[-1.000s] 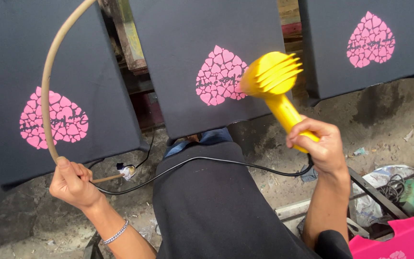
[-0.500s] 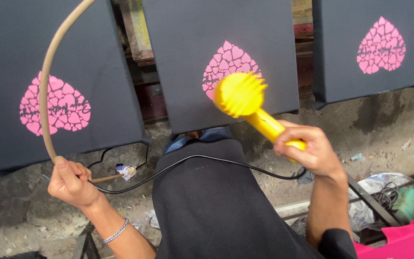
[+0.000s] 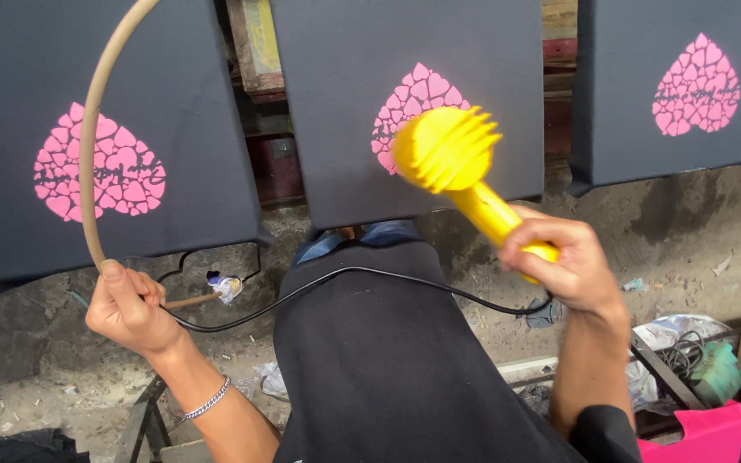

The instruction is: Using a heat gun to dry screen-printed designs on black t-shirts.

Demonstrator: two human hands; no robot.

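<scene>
Over the last second I've swung the yellow heat gun [image 3: 452, 159], clamped in my right hand [image 3: 559, 257], leftward onto the middle pink heart print [image 3: 405, 107], while my left hand [image 3: 126, 304] stays closed around the tan hose [image 3: 87, 146].

Three boards carry black shirts, left [image 3: 173, 129], middle [image 3: 336, 129] and right [image 3: 619, 111], each printed with a pink heart; below, the dirty floor [image 3: 679, 231] holds scraps and rags [image 3: 671, 330]
</scene>
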